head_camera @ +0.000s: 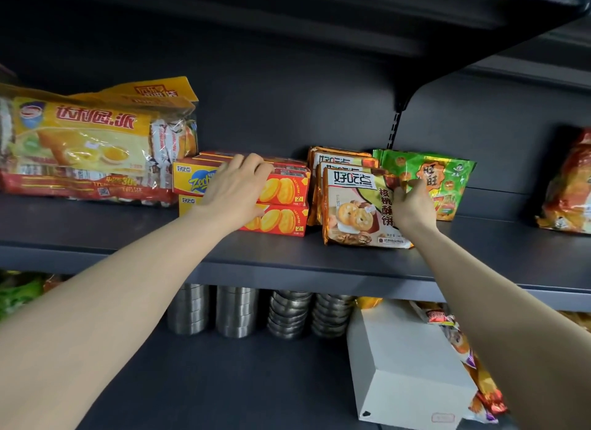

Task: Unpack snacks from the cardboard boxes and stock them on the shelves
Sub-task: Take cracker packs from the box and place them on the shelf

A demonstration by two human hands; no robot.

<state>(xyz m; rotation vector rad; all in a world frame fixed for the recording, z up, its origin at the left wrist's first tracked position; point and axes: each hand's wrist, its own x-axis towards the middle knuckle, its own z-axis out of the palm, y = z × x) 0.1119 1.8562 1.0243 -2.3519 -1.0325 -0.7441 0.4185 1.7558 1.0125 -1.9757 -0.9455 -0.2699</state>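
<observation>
Both our forearms reach to the dark shelf (351, 263), already partly stocked. Our left hand (236, 189) rests loosely open on the red biscuit boxes (284, 189); right of them, our right hand (412, 202) pinches the walnut biscuit bag (355, 205). Cardboard boxes aren't visible.
</observation>
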